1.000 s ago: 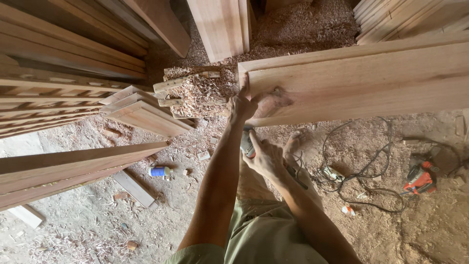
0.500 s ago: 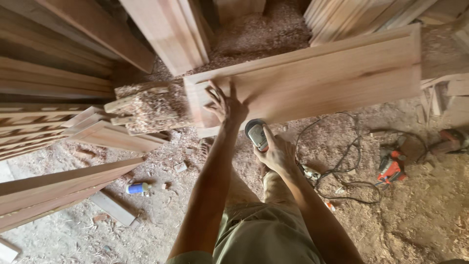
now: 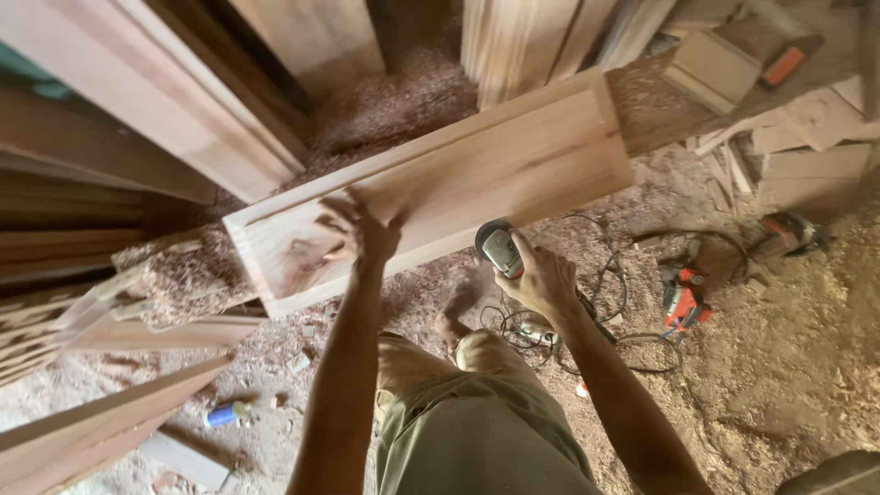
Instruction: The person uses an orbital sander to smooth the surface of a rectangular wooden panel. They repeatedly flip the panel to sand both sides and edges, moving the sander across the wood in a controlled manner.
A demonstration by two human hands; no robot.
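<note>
My left hand [image 3: 367, 229] lies spread, fingers open, flat on the wooden board [image 3: 477, 174] that slants across the sawdust floor [image 3: 779, 367], pinning it steady, while my right hand [image 3: 543, 280] is wrapped tight around the sander [image 3: 500, 247] at the board's lower edge.

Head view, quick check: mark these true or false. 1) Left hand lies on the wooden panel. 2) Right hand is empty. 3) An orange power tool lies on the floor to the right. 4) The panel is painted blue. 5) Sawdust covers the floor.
1) True: the left hand rests fingers spread on the wooden panel.
2) False: the right hand grips a handheld sander with a cord trailing.
3) True: an orange power tool lies on the floor.
4) False: the panel is bare, light wood.
5) True: sawdust and shavings cover the floor.
</note>
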